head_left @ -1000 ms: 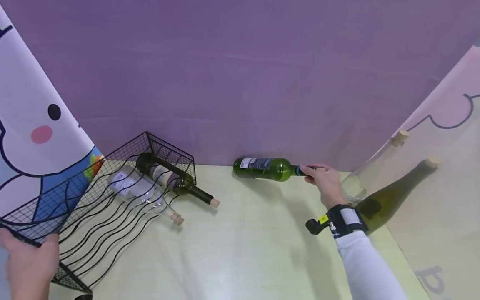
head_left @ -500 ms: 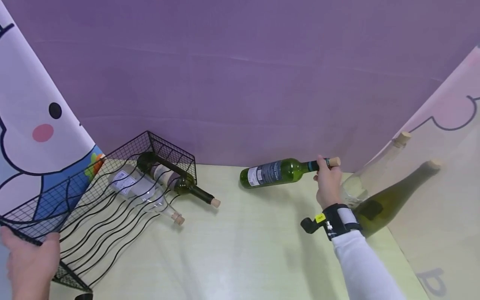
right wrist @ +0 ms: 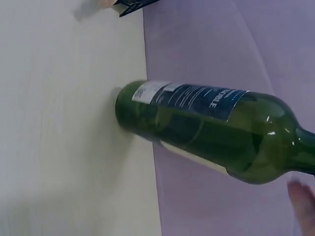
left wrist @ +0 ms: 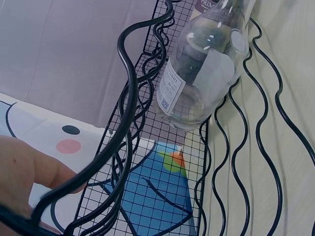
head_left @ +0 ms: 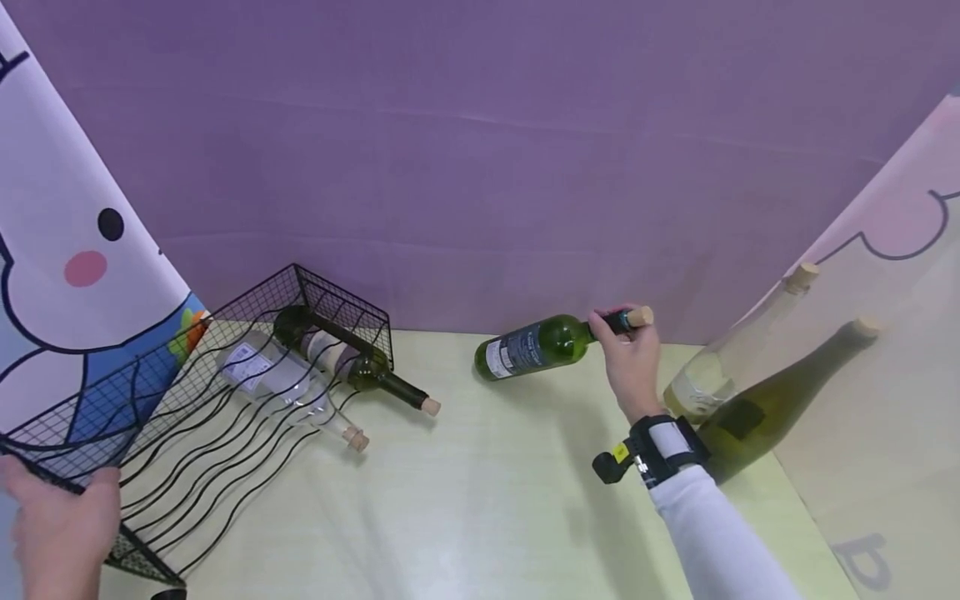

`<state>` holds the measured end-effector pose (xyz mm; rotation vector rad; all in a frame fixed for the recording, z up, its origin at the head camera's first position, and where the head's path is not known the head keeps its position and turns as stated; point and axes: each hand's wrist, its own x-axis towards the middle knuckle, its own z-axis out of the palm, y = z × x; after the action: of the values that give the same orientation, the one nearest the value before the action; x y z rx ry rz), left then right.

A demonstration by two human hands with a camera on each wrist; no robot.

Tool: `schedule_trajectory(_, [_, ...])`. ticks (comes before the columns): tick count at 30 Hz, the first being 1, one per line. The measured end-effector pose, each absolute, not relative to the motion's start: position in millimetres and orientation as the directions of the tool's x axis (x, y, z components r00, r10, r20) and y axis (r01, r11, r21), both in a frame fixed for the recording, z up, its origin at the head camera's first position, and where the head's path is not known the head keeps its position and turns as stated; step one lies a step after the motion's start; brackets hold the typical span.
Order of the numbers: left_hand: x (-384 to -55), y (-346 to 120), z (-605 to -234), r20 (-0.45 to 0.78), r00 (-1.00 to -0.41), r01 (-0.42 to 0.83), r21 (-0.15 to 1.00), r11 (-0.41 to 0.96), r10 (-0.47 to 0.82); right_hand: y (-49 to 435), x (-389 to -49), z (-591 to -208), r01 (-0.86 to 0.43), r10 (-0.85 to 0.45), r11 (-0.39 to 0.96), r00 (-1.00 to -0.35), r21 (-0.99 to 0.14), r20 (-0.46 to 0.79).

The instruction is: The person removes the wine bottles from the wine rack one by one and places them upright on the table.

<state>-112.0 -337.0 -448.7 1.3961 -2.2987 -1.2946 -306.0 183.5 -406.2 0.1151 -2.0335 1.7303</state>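
Observation:
My right hand (head_left: pixel 632 367) grips the neck of a green wine bottle (head_left: pixel 528 346) with a dark blue and white label. The bottle leans, cork end raised; its base is at the table near the back wall. In the right wrist view, the bottle's body (right wrist: pixel 197 132) fills the middle, with only a fingertip (right wrist: pixel 300 201) showing. On the left, my left hand (head_left: pixel 66 521) holds the near end of a black wire wine rack (head_left: pixel 343 315). Inside the rack lie a clear corked bottle (head_left: pixel 255 367) and a dark green corked bottle (head_left: pixel 367 372), necks pointing toward the table's middle.
A clear corked bottle (head_left: pixel 701 387) and an olive-green corked bottle (head_left: pixel 757 417) stand upright at the right, beside my right forearm. A purple wall (head_left: pixel 480 167) bounds the pale table (head_left: pixel 450 500) at the back. Printed panels flank both sides.
The green bottle went from lying along the wall to leaning with its neck raised. It moved right, then slightly back left, with my right hand. My left hand and the rack stay put.

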Motion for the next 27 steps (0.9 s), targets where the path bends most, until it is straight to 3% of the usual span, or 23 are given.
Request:
schedule_trajectory(5, [-112,-332,-444,-0.274,-0.554,-0.642,0.741,0.195,-0.786,171,-301,-403,-0.429,0.134,0.201,-0.879,-0.881,0.458])
schedule_trajectory(14, [-112,-332,-445,-0.272,-0.551,-0.639,0.745,0.189,-0.789,153,-294,-405,-0.505,0.065,0.296,-0.836,-0.811,0.544])
schedule_trajectory(20, [-111,-333,-443,-0.267,-0.554,-0.639,0.744,0.197,-0.789,142,-291,-404,-0.579,-0.052,0.386,-0.79,-0.718,0.61])
schedule_trajectory(27, [-111,-331,-443,-0.285,-0.553,-0.647,0.739,0.188,-0.783,128,-287,-400,-0.554,-0.091,0.268,-0.829,-0.789,0.551])
